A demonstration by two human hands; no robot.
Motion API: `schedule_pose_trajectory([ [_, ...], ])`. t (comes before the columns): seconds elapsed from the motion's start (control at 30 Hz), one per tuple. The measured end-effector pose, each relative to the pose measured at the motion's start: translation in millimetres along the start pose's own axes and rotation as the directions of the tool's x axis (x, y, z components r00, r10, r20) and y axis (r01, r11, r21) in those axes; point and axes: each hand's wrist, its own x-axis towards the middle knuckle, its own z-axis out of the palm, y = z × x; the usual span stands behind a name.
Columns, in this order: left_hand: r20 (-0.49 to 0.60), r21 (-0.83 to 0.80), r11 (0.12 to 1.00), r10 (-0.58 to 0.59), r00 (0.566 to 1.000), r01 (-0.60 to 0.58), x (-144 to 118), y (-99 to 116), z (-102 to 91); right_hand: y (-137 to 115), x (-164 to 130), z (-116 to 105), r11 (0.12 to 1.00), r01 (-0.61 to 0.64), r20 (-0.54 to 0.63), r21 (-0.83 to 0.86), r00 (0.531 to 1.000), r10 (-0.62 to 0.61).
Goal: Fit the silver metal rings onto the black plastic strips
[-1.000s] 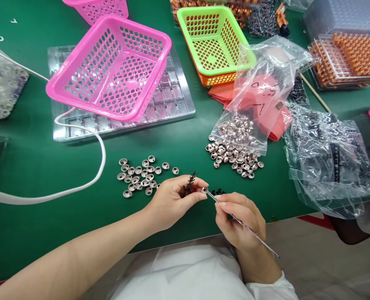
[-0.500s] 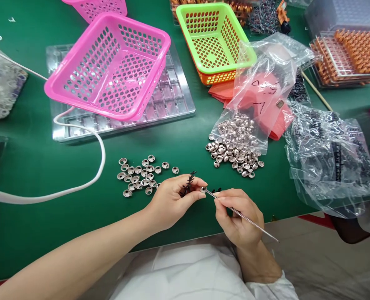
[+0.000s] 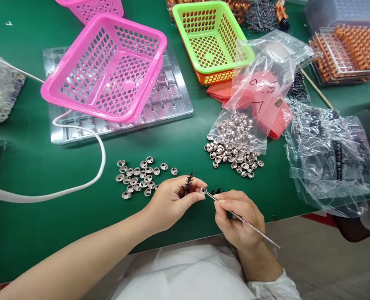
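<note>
The left hand [image 3: 167,204] pinches a metal cap [image 3: 202,190] over the surface [image 3: 62,221], a black strip [image 3: 187,186] within its curl; the right hand [image 3: 242,221] grips a thin rod [image 3: 256,230], tip at the cap. I'd fear a crooked push flicking it loose.

The bare left hand [image 3: 169,204] lies side-on, its curved thumb [image 3: 191,199] and bent index finger [image 3: 197,181] set in a close pinch, tips towards the other hand. Behind these fingers, the wrist runs into the long, bare, slanting left forearm [image 3: 91,252]. Just beside the left fingertips, the bare right hand [image 3: 244,221] tilts inward, thumb and index finger likewise pinched. Below those fingers, the right forearm [image 3: 261,264] drops away steeply, foreshortened.
</note>
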Motion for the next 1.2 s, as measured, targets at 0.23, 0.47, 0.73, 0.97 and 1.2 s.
schedule_pose_trajectory([
  [0.23,0.015,-0.015,0.999,-0.040,0.999,0.040,0.3,2.1,-0.5,2.1,-1.3,1.1,0.999,0.021,-0.016,0.025,1.000,-0.021],
  [0.47,0.023,-0.030,0.997,-0.074,0.997,0.075,1.5,2.0,-0.1,0.8,-1.0,0.0,0.999,0.028,-0.026,0.021,0.999,-0.027],
  [0.73,0.025,-0.038,0.997,-0.064,0.998,0.065,1.0,1.7,-0.3,0.2,-1.5,-3.0,0.999,-0.009,0.000,0.050,1.000,0.009],
  [0.97,0.027,-0.041,0.997,-0.057,0.998,0.058,1.0,0.2,0.2,1.3,-1.2,-0.9,0.998,-0.010,0.011,0.055,1.000,0.009],
  [1.2,-0.004,0.015,1.000,0.009,1.000,-0.009,-0.2,-1.7,1.0,1.2,-2.5,-1.9,0.999,-0.006,0.040,0.033,0.999,0.005],
])
